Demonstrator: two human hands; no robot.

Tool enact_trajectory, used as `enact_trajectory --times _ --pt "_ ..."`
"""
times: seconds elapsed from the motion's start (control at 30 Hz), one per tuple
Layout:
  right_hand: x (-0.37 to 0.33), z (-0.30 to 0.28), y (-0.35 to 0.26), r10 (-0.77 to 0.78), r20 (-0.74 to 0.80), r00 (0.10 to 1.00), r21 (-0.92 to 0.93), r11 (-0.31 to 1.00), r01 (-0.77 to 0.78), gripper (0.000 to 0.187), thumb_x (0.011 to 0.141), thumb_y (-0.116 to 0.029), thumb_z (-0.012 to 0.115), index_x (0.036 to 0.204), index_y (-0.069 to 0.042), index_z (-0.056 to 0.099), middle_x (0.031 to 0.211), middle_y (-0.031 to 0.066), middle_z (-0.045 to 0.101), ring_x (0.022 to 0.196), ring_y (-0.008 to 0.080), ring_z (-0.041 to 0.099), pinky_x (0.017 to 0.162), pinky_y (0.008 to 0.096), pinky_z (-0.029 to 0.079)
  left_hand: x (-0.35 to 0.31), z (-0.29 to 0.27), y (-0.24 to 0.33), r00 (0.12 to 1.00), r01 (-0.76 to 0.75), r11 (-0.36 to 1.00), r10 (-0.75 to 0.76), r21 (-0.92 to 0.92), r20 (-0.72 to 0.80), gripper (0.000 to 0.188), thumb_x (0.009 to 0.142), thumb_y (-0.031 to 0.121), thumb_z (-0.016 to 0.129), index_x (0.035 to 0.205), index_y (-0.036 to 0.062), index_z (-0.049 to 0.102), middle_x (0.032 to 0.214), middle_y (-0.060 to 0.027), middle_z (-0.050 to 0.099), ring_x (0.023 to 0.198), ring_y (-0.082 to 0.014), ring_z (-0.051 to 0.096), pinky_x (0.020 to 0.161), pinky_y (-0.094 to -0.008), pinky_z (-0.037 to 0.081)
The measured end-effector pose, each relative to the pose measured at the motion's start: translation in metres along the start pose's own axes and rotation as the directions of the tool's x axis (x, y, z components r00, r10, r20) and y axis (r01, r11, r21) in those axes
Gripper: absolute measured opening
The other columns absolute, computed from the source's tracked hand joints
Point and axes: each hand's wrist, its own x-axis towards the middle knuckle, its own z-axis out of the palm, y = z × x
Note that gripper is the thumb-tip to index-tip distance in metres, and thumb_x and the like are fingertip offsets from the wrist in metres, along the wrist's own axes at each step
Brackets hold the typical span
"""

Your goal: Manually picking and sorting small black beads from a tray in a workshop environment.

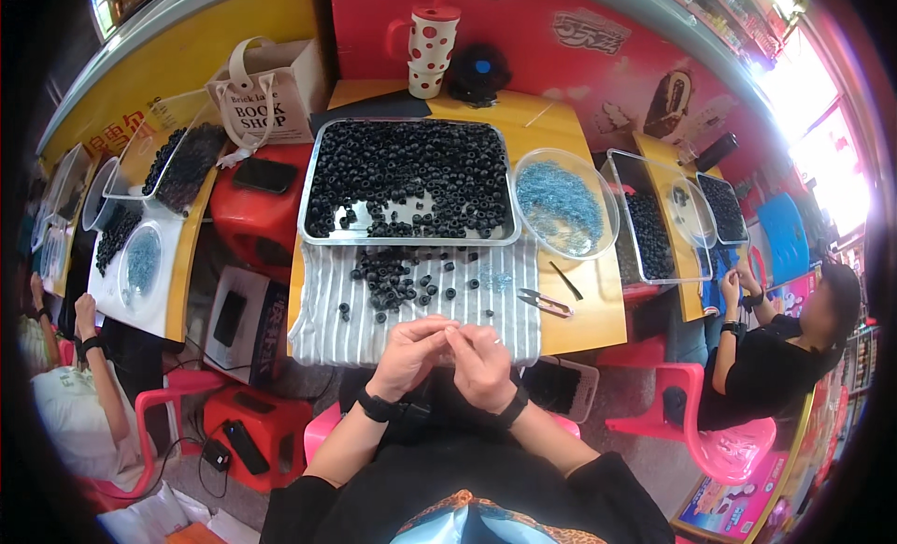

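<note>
My left hand [411, 359] and my right hand [483, 368] meet at the fingertips over the front edge of a grey-and-white striped cloth [322, 301]. Both are closed in a pinch; whatever sits between the fingers is too small to make out. Just beyond them, loose black beads [388, 280] lie scattered on the cloth. A clear rectangular tray [411, 241] behind these holds many more black beads [402, 161]. At its right, a round clear tub [614, 221] contains small pale-blue pieces [559, 200], and a few similar pieces rest on the cloth. Thread snips [548, 304] lie at the cloth's right edge.
A thin black strip [566, 280] lies beside the snips. Behind the tray stand a spotted tumbler [434, 53] and a small dark fan [479, 75]. A canvas bag [271, 91] and phone [264, 176] are at left. Other people [780, 329] work at neighbouring tables.
</note>
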Motion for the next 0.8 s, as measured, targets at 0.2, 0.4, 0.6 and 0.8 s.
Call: enact_trajectory --times 0.2,0.4,0.6,0.8 --pt "0.001 -0.006 0.004 0.189 -0.059 0.98 0.26 0.951 -0.168 0.021 0.075 0.011 0.065 0.094 0.002 0.065 0.086 0.0132 0.064 0.07 0.0271 0.06 0.06 0.033 0.048 -0.002 0.009 0.004 0.995 0.061 0.997 -0.064 -0.042 -0.074 0.023 0.094 0.005 0.057 0.116 -0.0034 0.06 0.097 -0.0077 0.065 0.084 -0.0156 0.064 0.075 -0.028 0.052" --pt "-0.007 -0.029 0.039 0.318 0.01 0.948 -0.046 0.947 -0.317 0.019 0.072 0.009 0.062 0.088 0.0 0.065 0.082 0.0139 0.059 0.073 0.0325 0.059 0.063 0.0371 0.048 0.0 -0.001 -0.004 0.999 0.011 0.999 -0.012 -0.036 -0.036 0.022 0.092 0.007 0.062 0.111 -0.0023 0.06 0.093 -0.0083 0.065 0.083 -0.016 0.064 0.073 -0.0269 0.051" --pt "0.002 -0.029 0.047 0.436 0.173 0.883 -0.069 0.9 -0.431 0.014 0.075 0.001 0.067 0.089 -0.001 0.064 0.08 0.0135 0.055 0.073 0.032 0.056 0.064 0.0383 0.045 0.001 0.0 -0.002 1.0 -0.002 1.0 0.002 -0.023 -0.026 0.02 0.092 0.007 0.062 0.11 -0.0019 0.06 0.092 -0.0084 0.064 0.084 -0.0164 0.063 0.074 -0.0268 0.05" --pt "-0.004 -0.017 0.047 0.458 0.167 0.873 0.133 0.867 -0.48 0.01 0.077 0.002 0.066 0.087 0.0 0.064 0.078 0.0114 0.057 0.072 0.0254 0.058 0.062 0.033 0.044 0.002 -0.001 -0.002 1.0 0.009 1.0 -0.009 -0.027 -0.002 0.019 0.092 0.005 0.06 0.11 -0.001 0.06 0.096 -0.0083 0.065 0.086 -0.0165 0.064 0.076 -0.0278 0.051"
